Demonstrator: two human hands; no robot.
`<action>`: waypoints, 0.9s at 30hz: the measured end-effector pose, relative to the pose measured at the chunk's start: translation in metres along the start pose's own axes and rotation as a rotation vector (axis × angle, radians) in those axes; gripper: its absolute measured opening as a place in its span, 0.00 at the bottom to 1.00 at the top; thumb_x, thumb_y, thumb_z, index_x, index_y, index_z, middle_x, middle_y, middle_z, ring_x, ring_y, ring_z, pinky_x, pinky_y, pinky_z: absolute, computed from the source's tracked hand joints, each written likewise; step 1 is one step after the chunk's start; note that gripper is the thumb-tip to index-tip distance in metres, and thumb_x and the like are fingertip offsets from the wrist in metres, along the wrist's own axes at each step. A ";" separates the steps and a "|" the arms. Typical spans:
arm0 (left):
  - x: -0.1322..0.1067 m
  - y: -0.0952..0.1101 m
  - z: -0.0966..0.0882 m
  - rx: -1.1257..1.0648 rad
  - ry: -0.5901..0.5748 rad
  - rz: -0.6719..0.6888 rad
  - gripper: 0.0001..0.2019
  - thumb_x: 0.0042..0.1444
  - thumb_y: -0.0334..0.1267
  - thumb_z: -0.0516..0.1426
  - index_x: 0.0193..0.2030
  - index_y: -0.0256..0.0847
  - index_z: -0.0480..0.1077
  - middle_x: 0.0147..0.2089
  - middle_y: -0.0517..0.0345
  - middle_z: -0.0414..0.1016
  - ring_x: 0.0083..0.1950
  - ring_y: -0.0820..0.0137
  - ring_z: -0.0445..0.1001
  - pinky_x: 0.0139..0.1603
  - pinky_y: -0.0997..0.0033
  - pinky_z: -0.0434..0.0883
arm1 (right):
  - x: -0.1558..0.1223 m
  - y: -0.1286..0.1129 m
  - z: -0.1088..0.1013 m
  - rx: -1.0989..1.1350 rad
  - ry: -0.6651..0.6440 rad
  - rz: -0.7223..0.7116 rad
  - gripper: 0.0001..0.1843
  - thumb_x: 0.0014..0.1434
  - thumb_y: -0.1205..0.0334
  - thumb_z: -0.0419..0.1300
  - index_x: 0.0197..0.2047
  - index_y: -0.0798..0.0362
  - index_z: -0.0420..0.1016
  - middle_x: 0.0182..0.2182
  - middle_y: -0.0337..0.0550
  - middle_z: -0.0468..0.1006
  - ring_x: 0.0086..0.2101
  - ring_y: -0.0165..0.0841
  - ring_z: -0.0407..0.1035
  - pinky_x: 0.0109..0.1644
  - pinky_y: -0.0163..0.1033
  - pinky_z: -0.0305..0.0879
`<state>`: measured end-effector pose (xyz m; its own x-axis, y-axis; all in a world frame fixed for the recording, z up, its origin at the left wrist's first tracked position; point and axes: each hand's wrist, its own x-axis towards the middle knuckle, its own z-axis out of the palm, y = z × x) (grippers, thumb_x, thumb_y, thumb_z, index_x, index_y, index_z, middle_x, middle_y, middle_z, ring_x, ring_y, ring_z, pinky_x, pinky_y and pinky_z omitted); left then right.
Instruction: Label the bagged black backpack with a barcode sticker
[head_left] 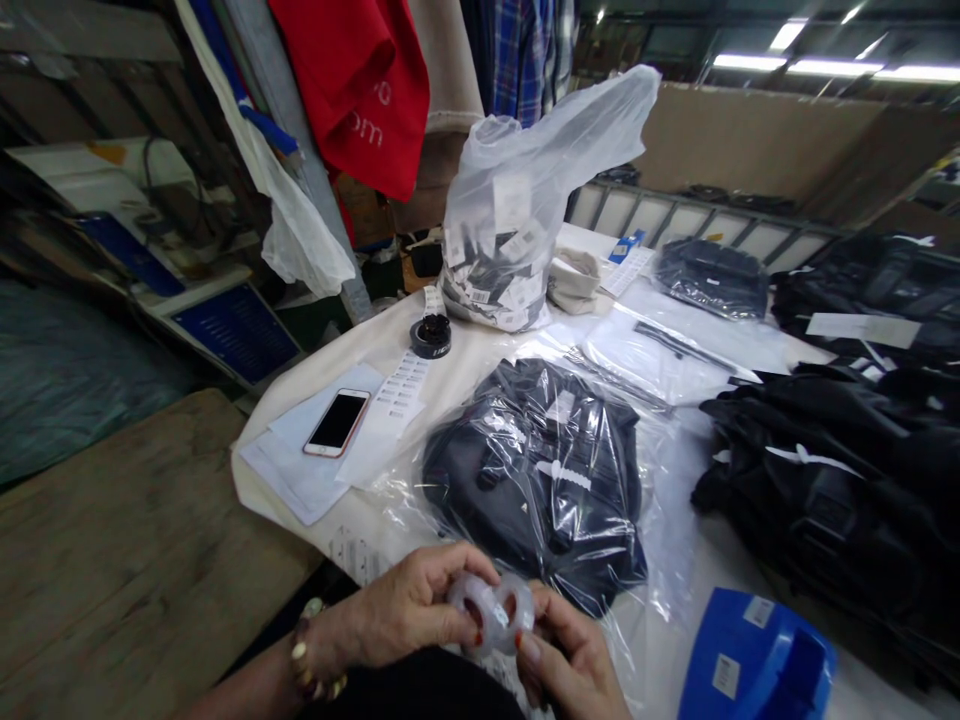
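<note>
Low in the picture, both my hands hold a small roll of clear tape (495, 610). My left hand (409, 605) wraps its fingers round the roll's left side, a beaded bracelet on the wrist. My right hand (566, 660) pinches the roll's right edge with thumb and fingertips. Just beyond the hands lies a black garment sealed in a clear plastic bag (540, 470) on the white table (480, 350).
A phone (337, 422) rests on papers at the left. Farther back stand a black tape roll (430, 336) and a plastic bag full of tags (517, 210). A heap of black garments (832, 470) fills the right, a blue plastic box (757, 660) sits near right. Clothes hang behind.
</note>
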<state>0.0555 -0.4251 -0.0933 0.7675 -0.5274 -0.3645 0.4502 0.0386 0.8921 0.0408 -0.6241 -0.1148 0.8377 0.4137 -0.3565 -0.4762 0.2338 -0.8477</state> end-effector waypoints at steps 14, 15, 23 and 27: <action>-0.002 -0.005 0.002 0.289 0.044 0.311 0.13 0.57 0.46 0.57 0.48 0.53 0.74 0.43 0.56 0.65 0.46 0.69 0.67 0.48 0.70 0.66 | -0.004 0.002 -0.008 0.052 -0.217 0.001 0.17 0.51 0.47 0.64 0.35 0.53 0.73 0.29 0.36 0.65 0.22 0.20 0.55 0.23 0.27 0.50; -0.001 -0.007 0.003 0.243 0.049 0.294 0.12 0.57 0.46 0.58 0.48 0.53 0.74 0.44 0.56 0.65 0.47 0.68 0.67 0.48 0.70 0.66 | -0.004 0.002 -0.009 0.054 -0.240 -0.003 0.17 0.51 0.47 0.64 0.35 0.53 0.74 0.30 0.36 0.66 0.22 0.20 0.55 0.22 0.27 0.51; 0.003 -0.016 0.011 0.088 0.090 0.258 0.14 0.54 0.47 0.60 0.47 0.55 0.74 0.43 0.57 0.72 0.44 0.69 0.70 0.45 0.72 0.67 | -0.002 0.002 -0.007 0.130 -0.321 -0.017 0.15 0.53 0.51 0.63 0.34 0.54 0.73 0.27 0.35 0.66 0.19 0.19 0.56 0.22 0.26 0.51; 0.003 -0.017 0.012 0.108 0.079 0.285 0.14 0.54 0.48 0.60 0.48 0.55 0.74 0.43 0.57 0.73 0.44 0.69 0.70 0.44 0.73 0.67 | -0.003 0.002 -0.007 0.122 -0.312 -0.022 0.15 0.53 0.50 0.63 0.34 0.54 0.72 0.28 0.36 0.67 0.20 0.19 0.57 0.22 0.26 0.51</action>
<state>0.0443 -0.4376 -0.1057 0.8909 -0.4403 -0.1119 0.1645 0.0829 0.9829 0.0395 -0.6311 -0.1179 0.7351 0.6522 -0.1851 -0.5032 0.3419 -0.7937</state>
